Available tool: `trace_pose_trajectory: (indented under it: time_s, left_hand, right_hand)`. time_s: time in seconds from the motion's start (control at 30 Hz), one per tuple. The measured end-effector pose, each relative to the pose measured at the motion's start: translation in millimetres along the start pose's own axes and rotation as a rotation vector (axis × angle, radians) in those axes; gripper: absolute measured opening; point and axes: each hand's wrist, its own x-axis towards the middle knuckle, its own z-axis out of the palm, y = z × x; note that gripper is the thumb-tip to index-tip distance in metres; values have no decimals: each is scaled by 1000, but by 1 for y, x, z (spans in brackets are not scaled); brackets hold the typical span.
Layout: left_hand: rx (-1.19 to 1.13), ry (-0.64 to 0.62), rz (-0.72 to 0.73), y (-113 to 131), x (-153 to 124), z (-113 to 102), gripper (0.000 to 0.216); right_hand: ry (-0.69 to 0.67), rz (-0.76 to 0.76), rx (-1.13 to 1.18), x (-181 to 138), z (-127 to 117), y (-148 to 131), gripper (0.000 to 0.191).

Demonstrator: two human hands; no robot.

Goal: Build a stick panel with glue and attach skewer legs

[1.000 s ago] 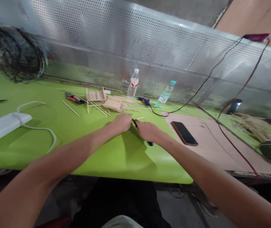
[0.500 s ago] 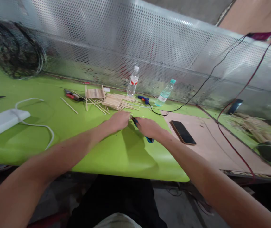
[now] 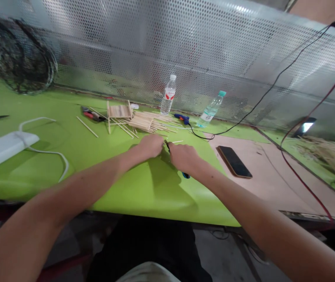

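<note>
My right hand (image 3: 185, 156) is closed around blue-handled pliers (image 3: 186, 175). Their dark jaws point left, towards my left hand (image 3: 152, 145), and most of the handles are hidden by my palm. My left hand is closed just beside the jaws, in a pinch on what looks like a thin wooden stick, mostly covered by the fingers. A pale stick (image 3: 178, 141) shows just beyond my right hand. Behind my hands are a small chair-like frame of sticks (image 3: 119, 112), a flat stick panel (image 3: 140, 123) and several loose sticks (image 3: 163, 126).
A blue glue gun (image 3: 182, 118), two plastic bottles (image 3: 168, 98) (image 3: 211, 110) and red-handled pliers (image 3: 90, 114) lie or stand at the back. A phone (image 3: 234, 161) rests on the right board. The white power strip (image 3: 7, 148) and its cable are left. Perforated metal backs the table.
The pliers have turned in my right hand, so less of their handles shows. Both hands stay close together. The view has shifted slightly.
</note>
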Motion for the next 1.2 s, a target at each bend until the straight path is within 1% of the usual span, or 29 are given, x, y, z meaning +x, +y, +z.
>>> trace_pose_trajectory:
  time_s: [0.1, 0.2, 0.27, 0.33, 0.43, 0.57, 0.67, 0.73, 0.83, 0.93, 1.07, 1.2]
  left_hand:
    - [-37, -9, -21, 1, 3, 0, 30]
    - [-59, -37, -51, 2, 4, -2, 29]
    - [-67, -51, -74, 3, 4, -5, 28]
    - [-80, -56, -92, 4, 5, -7, 28]
    - [-86, -51, -83, 5, 4, -8, 27]
    - [-40, -51, -46, 3, 4, -5, 25]
    - [-57, -58, -35, 0, 3, -2, 26]
    - [-77, -35, -25, -2, 1, -2, 29]
    - [-67, 59, 27, -3, -2, -3, 30]
    - [-30, 109, 71, -2, -2, -3, 30]
    - [16, 79, 64, 1, 0, 2, 34]
    - [9, 24, 25, 6, -1, 4, 30]
  right_hand:
    - [-16, 1, -10, -1, 1, 0, 46]
    - [5, 43, 9, 4, 4, -5, 44]
    - [14, 55, 13, 8, 4, -7, 46]
    - [7, 32, 7, 8, 4, -5, 49]
    - [-16, -17, -16, 7, 2, -1, 51]
    - [-1, 6, 20, 11, 2, 0, 45]
    - [7, 5, 34, 15, 3, 4, 42]
    - [3, -14, 63, 15, 1, 12, 38]
    - [4, -39, 135, 13, -2, 27, 34]
    - [13, -38, 171, 12, -3, 33, 33]
    - [0, -10, 141, 10, 1, 23, 33]
    - [3, 22, 60, 2, 5, 10, 37]
